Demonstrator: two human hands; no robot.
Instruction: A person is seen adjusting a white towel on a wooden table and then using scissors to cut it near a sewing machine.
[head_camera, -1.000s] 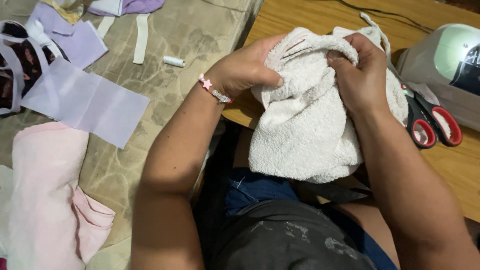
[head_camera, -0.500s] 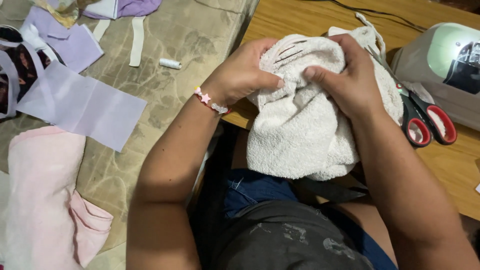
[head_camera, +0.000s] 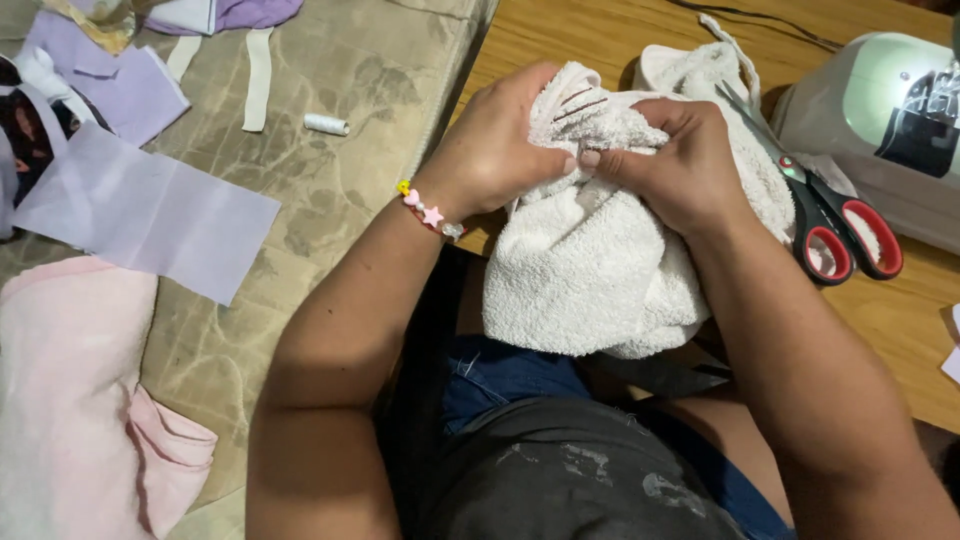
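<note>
A fluffy white towel (head_camera: 590, 270) sits bunched up at the edge of the wooden surface (head_camera: 600, 40) and hangs down over the person's lap. Both hands grip it near the top. The left hand (head_camera: 495, 150) is curled around the towel's left side, with the thumb pressing into the cloth. The right hand (head_camera: 680, 165) is closed on the towel too, and its fingertips (head_camera: 592, 158) meet the left thumb, so the two hands pinch the same fold together. A bead bracelet (head_camera: 430, 212) with a little star is on the left wrist.

Just to the right of the towel lie scissors (head_camera: 835, 225) with red and black handles, partly on the cloth. Behind them stands a pale sewing machine (head_camera: 880, 120).

To the left is a tan patterned cover (head_camera: 330, 120). On it lie a small white thread spool (head_camera: 327, 124), a white strip (head_camera: 258, 65), a light purple piece of fabric (head_camera: 150, 215) and a pink cloth (head_camera: 70, 400).
</note>
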